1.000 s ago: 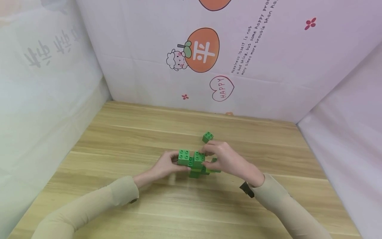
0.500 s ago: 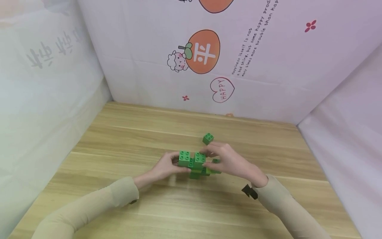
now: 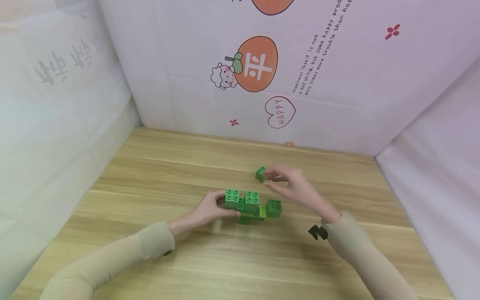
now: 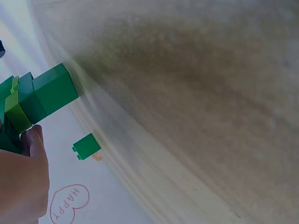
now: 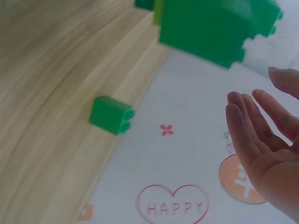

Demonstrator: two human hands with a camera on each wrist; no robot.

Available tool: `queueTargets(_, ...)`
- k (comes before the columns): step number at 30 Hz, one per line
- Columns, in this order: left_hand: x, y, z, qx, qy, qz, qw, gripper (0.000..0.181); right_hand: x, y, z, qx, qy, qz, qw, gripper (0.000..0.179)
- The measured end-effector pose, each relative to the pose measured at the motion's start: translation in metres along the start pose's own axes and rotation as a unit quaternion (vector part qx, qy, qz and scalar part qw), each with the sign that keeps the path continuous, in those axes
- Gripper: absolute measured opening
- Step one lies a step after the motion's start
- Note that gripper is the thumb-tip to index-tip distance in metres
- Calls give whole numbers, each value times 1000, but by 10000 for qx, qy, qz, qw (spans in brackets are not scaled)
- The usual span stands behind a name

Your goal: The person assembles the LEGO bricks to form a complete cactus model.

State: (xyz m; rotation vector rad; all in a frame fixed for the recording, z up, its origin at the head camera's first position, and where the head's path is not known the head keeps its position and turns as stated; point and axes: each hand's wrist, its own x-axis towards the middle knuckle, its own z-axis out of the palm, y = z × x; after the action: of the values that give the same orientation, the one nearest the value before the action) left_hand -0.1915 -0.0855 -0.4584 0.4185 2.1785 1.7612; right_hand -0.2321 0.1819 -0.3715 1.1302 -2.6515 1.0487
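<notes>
A toy-brick build (image 3: 252, 201) of green bricks with a lime-green layer is gripped at its left end by my left hand (image 3: 208, 208), thumb in front and fingers behind. Part of it and the left fingertips are hidden behind the bricks. My right hand (image 3: 294, 187) is off the build, up and to its right, with fingers spread and nothing between them. In the right wrist view the right hand's fingers (image 5: 243, 121) are extended, apart from the bricks. Beyond the build a loose green brick (image 3: 260, 174) stands studs up on the table, partly covered by the right fingertips in the head view.
The wooden table (image 3: 168, 166) is bounded by a printed white cloth (image 3: 180, 91) at the back and by white cloth walls on both sides. A dark strap piece (image 3: 318, 232) hangs at the right cuff.
My right hand has let go of the build's upper brick and moved away up and right, toward the loose brick. The left hand keeps its grip, and the build stays nearly in place.
</notes>
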Motion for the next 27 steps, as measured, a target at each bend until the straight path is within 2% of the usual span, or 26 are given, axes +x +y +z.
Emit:
queueTargets(10, 1, 0, 0, -29, -39, 50, 10000, 52, 12, 49, 8, -28, -52, 1051, 9944, 30)
queueTargets(16, 0, 1, 0, -31, -44, 1, 10000, 53, 18, 76, 15, 93, -66, 1416, 9899, 34)
queueTargets(23, -1, 1, 1, -16, -41, 45, 10000, 53, 23, 95, 22, -145, -271, 1976, 9798, 41)
queueTargets(27, -1, 2, 1, -21, -38, 29, 10000, 53, 27, 101, 26, -33, -339, 2152, 9760, 48)
